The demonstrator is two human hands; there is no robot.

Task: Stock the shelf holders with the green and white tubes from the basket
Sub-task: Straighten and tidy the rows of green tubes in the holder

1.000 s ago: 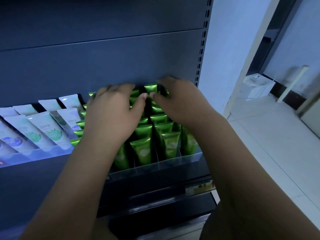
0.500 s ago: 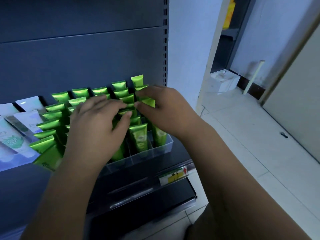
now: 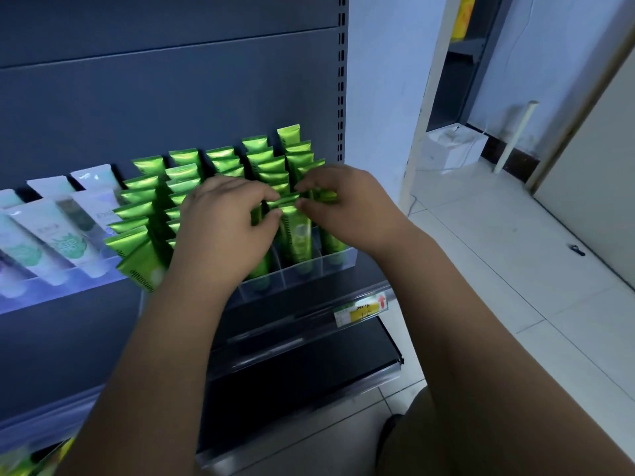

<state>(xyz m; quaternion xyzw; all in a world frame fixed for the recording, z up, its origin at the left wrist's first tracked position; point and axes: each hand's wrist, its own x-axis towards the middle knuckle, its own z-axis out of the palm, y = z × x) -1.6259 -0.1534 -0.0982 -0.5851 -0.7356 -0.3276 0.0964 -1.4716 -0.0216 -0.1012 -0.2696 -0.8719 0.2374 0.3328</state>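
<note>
At the shelf edge (image 3: 275,319), above the price label (image 3: 360,308), the clear holder (image 3: 338,263) looks nearly full. Left hand (image 3: 226,231) and right hand (image 3: 343,207) have come forward from the back rows — almost touching, both pinching the crimped top of a front green tube (image 3: 297,235), seating it. White tubes (image 3: 65,235) lie leftward; the basket is out of view.

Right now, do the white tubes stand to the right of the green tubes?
No, the white tubes stand to the left of the green tubes.
</note>
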